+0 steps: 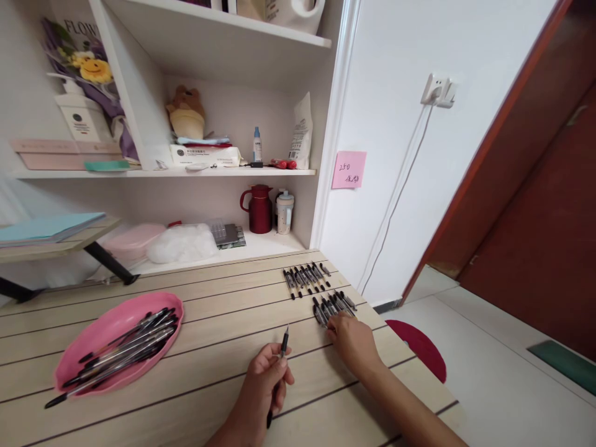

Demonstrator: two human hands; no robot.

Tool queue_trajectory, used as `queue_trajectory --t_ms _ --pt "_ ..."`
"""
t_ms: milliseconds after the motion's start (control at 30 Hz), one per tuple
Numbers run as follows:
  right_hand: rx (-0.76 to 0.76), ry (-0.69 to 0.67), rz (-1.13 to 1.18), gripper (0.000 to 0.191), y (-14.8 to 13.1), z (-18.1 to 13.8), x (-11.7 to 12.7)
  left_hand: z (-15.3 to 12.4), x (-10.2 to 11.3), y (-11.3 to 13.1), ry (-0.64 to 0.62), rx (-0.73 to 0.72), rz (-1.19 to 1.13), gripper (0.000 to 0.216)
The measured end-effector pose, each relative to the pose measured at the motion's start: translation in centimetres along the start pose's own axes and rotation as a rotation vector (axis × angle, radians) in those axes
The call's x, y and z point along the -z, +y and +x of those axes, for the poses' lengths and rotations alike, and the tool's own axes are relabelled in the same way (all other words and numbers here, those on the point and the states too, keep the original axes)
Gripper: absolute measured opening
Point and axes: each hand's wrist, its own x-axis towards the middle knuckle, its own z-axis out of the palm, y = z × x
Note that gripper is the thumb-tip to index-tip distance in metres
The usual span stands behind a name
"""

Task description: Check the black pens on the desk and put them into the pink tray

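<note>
Upright in my left hand (271,377) is a black pen (285,341), its bare tip pointing up and away from me. The fingers are wrapped round its barrel. My right hand (350,338) reaches down to the near row of short black pen parts (333,305) at the table's right side. Its fingers are curled together at the near ends of that row, and what they pinch is hidden. Just beyond lies another row of slim black and clear pen parts (305,279), set side by side. Too small to tell is whether these are caps or barrels.
On the left of the slatted table (209,347) a pink oval tray (116,310) holds several pens, one sticking out over its near rim. A shelf unit (223,177) with a red jug (260,211) stands behind. A red round stool (419,351) is beyond the right edge.
</note>
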Motion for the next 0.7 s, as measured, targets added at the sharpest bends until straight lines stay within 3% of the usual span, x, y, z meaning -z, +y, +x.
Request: queue_trajectory --t_ms 700 --pt "-0.02 0.039 0.065 0.007 0.8 -0.8 0.0 -0.1 0.0 -0.1 0.046 0.056 -0.004 0.024"
